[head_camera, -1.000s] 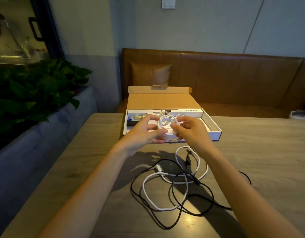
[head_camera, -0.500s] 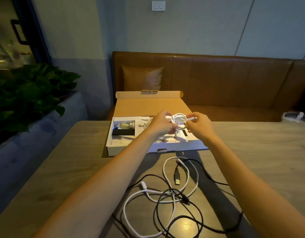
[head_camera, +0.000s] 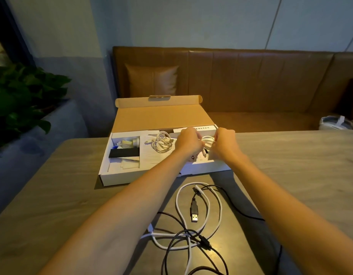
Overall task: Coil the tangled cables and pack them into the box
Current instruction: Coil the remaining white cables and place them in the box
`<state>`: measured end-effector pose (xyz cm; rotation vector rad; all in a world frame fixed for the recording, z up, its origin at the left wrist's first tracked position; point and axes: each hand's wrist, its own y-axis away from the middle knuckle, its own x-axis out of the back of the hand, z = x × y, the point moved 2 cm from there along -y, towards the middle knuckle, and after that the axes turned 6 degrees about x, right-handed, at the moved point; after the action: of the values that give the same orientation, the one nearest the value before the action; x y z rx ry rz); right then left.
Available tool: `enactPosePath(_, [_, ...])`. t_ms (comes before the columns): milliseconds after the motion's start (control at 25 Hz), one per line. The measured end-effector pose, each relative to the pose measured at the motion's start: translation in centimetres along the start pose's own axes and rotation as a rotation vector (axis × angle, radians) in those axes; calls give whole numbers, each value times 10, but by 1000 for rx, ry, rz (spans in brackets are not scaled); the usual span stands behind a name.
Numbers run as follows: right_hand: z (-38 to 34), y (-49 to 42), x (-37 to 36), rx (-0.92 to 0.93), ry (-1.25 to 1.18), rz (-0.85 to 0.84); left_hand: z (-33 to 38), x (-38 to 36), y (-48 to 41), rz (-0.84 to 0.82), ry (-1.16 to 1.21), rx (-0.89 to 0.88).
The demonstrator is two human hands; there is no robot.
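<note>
On the bench [head_camera: 62, 195], the open box [head_camera: 116, 178] stood far; tangled cables [head_camera: 188, 233] lay near, uncoiled. The left hand [head_camera: 188, 140] and right hand [head_camera: 224, 144] together held one white coil [head_camera: 208, 140] in closed grips above the box, apparently keeping its loops together.

The backs of the left grip [head_camera: 188, 142] and right grip [head_camera: 224, 144] hide most of their fingers and the white coil [head_camera: 208, 140] between them; black cable [head_camera: 193, 207] and white cable [head_camera: 176, 198] run off the lower edge, and the box label [head_camera: 201, 128] print is illegibly small.
</note>
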<state>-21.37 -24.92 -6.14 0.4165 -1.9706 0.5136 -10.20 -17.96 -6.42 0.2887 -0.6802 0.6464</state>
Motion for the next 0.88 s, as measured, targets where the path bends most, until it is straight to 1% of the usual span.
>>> enactPosePath(40, [-2,2,1,35,105,-7,2,0,1,31,-85,-36])
enactPosePath(120, [-8,7,5,118,264,27,4,1,4,64,-161,-92])
enactPosePath(200, [-15,11,13,165,299,62,6,5,6,70,-156,-129])
enactPosePath(320, [-24,21,30,195,205,88,9,18,14,47,-76,-150])
enactPosePath(440, [-36,39,48,305,18,38,13,35,34,15,-71,-211])
enactPosePath(520, [-44,58,57,357,-82,-26,12,49,55,-60,-56,-265])
enactPosePath(600, [-48,82,61,384,-104,-117,5,61,77,-169,-54,-312])
enactPosePath(640, [-48,93,60,396,-90,-189,-1,65,86,-228,-56,-320])
enactPosePath(720, [-48,116,49,386,23,-370,-16,67,104,-325,-75,-319])
enactPosePath(800, [-49,138,35,339,195,-515,-30,62,120,-376,-102,-335])
enactPosePath(880, [-52,151,24,314,275,-546,-43,56,132,-358,-128,-367])
